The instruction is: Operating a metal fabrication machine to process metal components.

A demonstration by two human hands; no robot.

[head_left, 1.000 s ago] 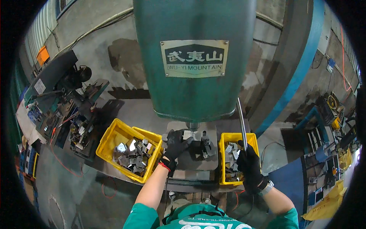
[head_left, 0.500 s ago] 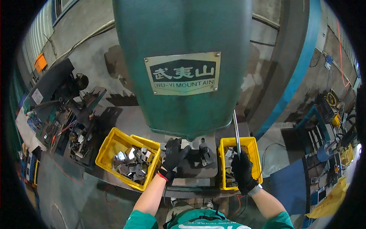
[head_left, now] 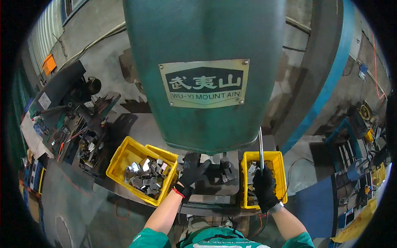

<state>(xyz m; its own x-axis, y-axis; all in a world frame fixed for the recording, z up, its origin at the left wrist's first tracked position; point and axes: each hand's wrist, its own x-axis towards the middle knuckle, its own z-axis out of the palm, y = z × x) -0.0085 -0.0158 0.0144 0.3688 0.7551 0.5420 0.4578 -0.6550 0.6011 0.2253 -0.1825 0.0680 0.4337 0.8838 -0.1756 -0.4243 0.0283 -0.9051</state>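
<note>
My right hand [head_left: 264, 188], in a black glove, is wrapped round a metal lever [head_left: 261, 144] that runs up beside the green machine head [head_left: 206, 128]. In a matching glove, my left hand [head_left: 192, 171] lies at the left of the machine's work table [head_left: 215, 186], its thumb spread away from the fingers. Its fingertips are dark and hard to make out near a small shiny metal piece [head_left: 204, 158] under the head. A dark clamp [head_left: 226, 171] stands to the right of that piece.
Yellow bins [head_left: 118, 165] with bent metal pieces [head_left: 149, 177] stand left of the work table. Another yellow bin [head_left: 281, 169] with metal pieces sits at the right, partly behind my right hand. A second machine [head_left: 62, 107] is at the far left; a blue board [head_left: 314, 206] is at right.
The whole view has shifted slightly, so the machine and bins appear a little to the right. Both hands keep about the same places against the machine, the right one still on the lever.
</note>
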